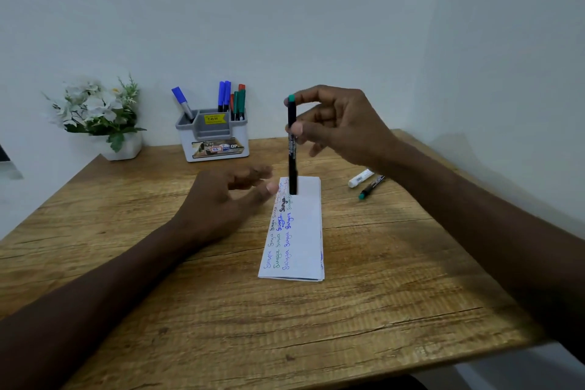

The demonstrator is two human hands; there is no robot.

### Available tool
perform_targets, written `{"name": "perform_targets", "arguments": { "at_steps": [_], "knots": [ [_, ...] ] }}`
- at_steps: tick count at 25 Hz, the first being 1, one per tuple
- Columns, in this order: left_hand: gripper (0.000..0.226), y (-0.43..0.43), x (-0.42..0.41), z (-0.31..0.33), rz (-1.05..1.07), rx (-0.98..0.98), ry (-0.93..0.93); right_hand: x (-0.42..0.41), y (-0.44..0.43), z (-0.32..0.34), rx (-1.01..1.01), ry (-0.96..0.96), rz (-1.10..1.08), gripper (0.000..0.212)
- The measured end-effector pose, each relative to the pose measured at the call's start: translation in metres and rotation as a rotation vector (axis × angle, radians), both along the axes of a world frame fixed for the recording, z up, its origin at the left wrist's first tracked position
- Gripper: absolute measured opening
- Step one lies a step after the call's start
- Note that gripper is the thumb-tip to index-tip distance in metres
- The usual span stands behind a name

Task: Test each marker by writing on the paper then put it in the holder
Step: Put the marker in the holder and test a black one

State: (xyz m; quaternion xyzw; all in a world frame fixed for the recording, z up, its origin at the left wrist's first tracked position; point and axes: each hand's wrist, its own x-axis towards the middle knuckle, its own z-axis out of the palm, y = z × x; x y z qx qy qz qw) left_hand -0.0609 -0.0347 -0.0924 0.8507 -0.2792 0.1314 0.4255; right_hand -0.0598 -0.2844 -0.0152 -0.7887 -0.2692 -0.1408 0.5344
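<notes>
Head view: right hand pinches a black green-ended marker upright over the paper on the table; left hand hovers beside it, loosely open and empty. Judging by the pose, testing seems finished; next comes carrying it to the holder.

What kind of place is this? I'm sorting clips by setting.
Probably a home or office desk: a wooden table against a plain wall, a pen holder with markers, and a small flower pot.

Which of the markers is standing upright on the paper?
The black green-tipped marker pinched in the right hand; two others lie flat, the rest sit in the holder.
</notes>
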Motion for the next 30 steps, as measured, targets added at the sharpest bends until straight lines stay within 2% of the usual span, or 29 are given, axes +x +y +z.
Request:
{"name": "perform_targets", "arguments": {
  "at_steps": [4, 7, 9, 12, 14, 17, 21, 24, 25, 27, 29, 30],
  "knots": [
    [0.026, -0.007, -0.007, 0.001, -0.039, -0.138, 0.061, 0.005, 0.029, -0.015, 0.327, 0.125, -0.013, 0.037],
    [0.022, -0.005, -0.004, 0.000, -0.022, -0.181, 0.111, 0.006, 0.036, -0.023, 0.434, 0.185, -0.049, 0.030],
    [0.020, -0.003, -0.004, 0.000, 0.021, -0.182, 0.096, 0.004, 0.035, -0.026, 0.382, 0.224, -0.056, 0.023],
    [0.018, -0.006, -0.011, 0.003, 0.042, -0.052, -0.024, 0.000, 0.044, -0.028, 0.091, 0.310, -0.063, 0.061],
    [0.019, -0.006, -0.015, 0.007, -0.010, -0.015, -0.017, -0.001, 0.049, -0.028, -0.033, 0.361, -0.036, 0.074],
    [0.024, -0.001, -0.012, 0.011, -0.066, 0.000, 0.078, -0.001, 0.042, -0.025, -0.046, 0.478, 0.099, 0.063],
    [0.034, 0.003, -0.009, 0.015, -0.296, -0.104, 0.446, -0.007, 0.029, -0.019, -0.105, 0.643, 0.247, 0.052],
    [0.031, 0.019, -0.001, 0.019, -0.267, -0.124, 0.554, 0.002, 0.000, -0.004, 0.124, 0.568, 0.193, 0.042],
    [0.036, 0.022, 0.002, 0.019, -0.189, -0.117, 0.505, 0.007, -0.011, 0.001, 0.207, 0.519, 0.118, 0.041],
    [0.048, 0.020, 0.003, 0.017, -0.074, 0.043, 0.262, 0.013, -0.024, -0.001, 0.241, 0.451, 0.028, 0.040],
    [0.046, 0.007, -0.001, 0.011, -0.130, 0.291, 0.104, 0.015, -0.019, -0.015, 0.128, 0.467, 0.034, 0.039],
    [0.036, 0.000, -0.002, 0.009, -0.173, 0.365, 0.103, 0.016, -0.013, -0.023, 0.066, 0.480, 0.040, 0.037]
  ]
}}
